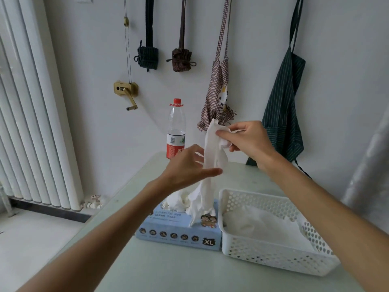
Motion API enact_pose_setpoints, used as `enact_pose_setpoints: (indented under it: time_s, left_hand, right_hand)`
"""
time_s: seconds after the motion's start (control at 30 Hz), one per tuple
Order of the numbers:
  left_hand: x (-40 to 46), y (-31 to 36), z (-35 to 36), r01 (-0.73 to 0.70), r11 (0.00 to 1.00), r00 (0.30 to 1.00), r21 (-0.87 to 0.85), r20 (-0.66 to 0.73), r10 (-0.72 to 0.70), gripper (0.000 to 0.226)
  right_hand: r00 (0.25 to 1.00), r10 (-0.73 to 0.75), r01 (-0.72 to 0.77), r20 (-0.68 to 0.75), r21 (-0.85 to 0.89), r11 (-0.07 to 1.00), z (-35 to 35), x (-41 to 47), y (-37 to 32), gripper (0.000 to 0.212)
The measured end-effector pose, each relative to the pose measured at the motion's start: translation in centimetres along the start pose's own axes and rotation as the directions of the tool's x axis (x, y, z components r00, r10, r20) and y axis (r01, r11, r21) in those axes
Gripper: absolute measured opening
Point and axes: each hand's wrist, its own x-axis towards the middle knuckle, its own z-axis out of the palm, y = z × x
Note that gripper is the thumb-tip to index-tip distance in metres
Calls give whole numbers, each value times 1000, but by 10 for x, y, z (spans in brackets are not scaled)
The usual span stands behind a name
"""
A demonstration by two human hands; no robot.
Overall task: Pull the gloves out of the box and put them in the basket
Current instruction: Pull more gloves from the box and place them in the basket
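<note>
A light blue glove box [179, 232] marked XL lies on the pale table, with crumpled white gloves [181, 200] bulging out of its top opening. A long white glove [212, 150] stretches up from the box. My right hand [246, 138] pinches its upper end, high above the box. My left hand [189, 167] is lower, its fingers around the glove's middle. A white perforated basket [273, 256] stands right of the box, touching it, with several white gloves [261, 224] lying inside.
A plastic bottle [176, 129] with a red cap stands at the table's far edge behind the box. Aprons and pouches hang on the wall beyond. A white radiator [31, 114] fills the left side. The table [168, 268] ends close to the left.
</note>
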Motion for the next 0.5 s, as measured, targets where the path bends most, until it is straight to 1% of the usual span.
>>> enact_pose_setpoints:
  time_s: [0.07,0.1,0.13,0.17,0.23,0.3,0.33,0.37,0.43,0.5]
  left_hand:
    - [7,3,11,-14,1000,992,-24,-123,11,27]
    - [10,4,12,-9,997,991,-70,-135,-1,18]
    - [12,5,11,0,990,995,-140,-97,-14,13]
    - [14,9,11,11,977,999,-214,-30,-18,12]
    - [15,15,7,27,954,997,-300,77,-4,13]
    - [20,27,10,-2,946,990,-324,131,47,13]
    - [23,34,14,-18,945,986,-325,150,71,13]
    - [26,40,18,-26,945,982,-326,167,85,14]
    - [32,50,27,-41,951,974,-307,201,106,17]
    - [37,58,39,-55,960,960,-274,251,127,20]
  right_hand:
    - [1000,-15,15,-4,-46,999,-16,-2,3,20]
    - [999,-14,18,47,-73,997,-26,-3,6,25]
    - [991,3,8,131,-82,997,-38,-4,11,31]
    - [972,36,-16,231,-89,996,-55,-6,18,38]
    - [906,103,-68,410,-97,993,-79,-11,31,50]
    - [858,150,-115,491,-103,988,-97,-16,47,64]
    - [854,162,-126,495,-105,986,-102,-19,53,71]
    - [863,166,-136,477,-97,986,-105,-22,57,71]
    - [911,129,-119,391,-50,992,-109,-25,63,52]
    - [949,107,-118,296,18,993,-120,-27,69,44]
